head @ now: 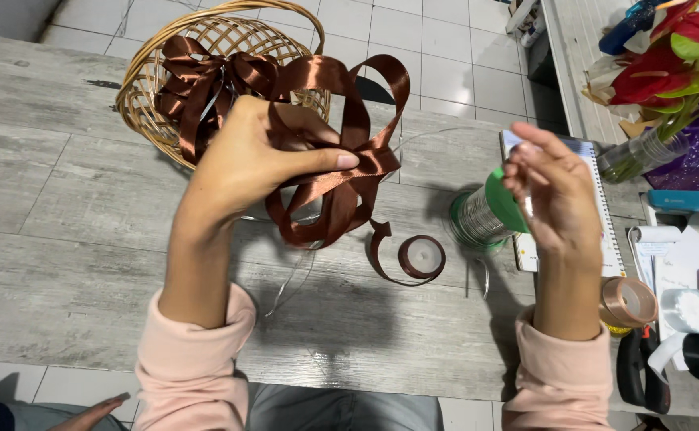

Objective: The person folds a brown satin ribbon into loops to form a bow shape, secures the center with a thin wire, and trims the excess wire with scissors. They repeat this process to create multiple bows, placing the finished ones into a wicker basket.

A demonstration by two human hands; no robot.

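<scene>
I have the left hand (253,160) raised over the desk (62,207), fingers and thumb pinched together on a bunch of brown ribbon loops (341,160). The loops fan out above and below the thumb, and their top arcs hang just in front of the rim of the wicker basket (138,88), which sits at the far edge of the desk with another brown bow (198,80) inside it.

My right hand (553,191) is up near the right side, fingertips closed on a thin strand of wire (445,130) that curves back toward the ribbon bunch. Just beside it, on its left, stands a spool of wire with a green cap (489,211), touching the edge of a spiral notebook (605,207).

A small roll of brown ribbon (421,257) lies flat on the desk between the two hands, its loose tail curling up toward the loops.

Open room lies on the near-left part of the desk. The right edge is crowded: a copper ribbon roll (629,302), white and black rolls, papers, and a vase of red flowers (669,72) at the far corner.
</scene>
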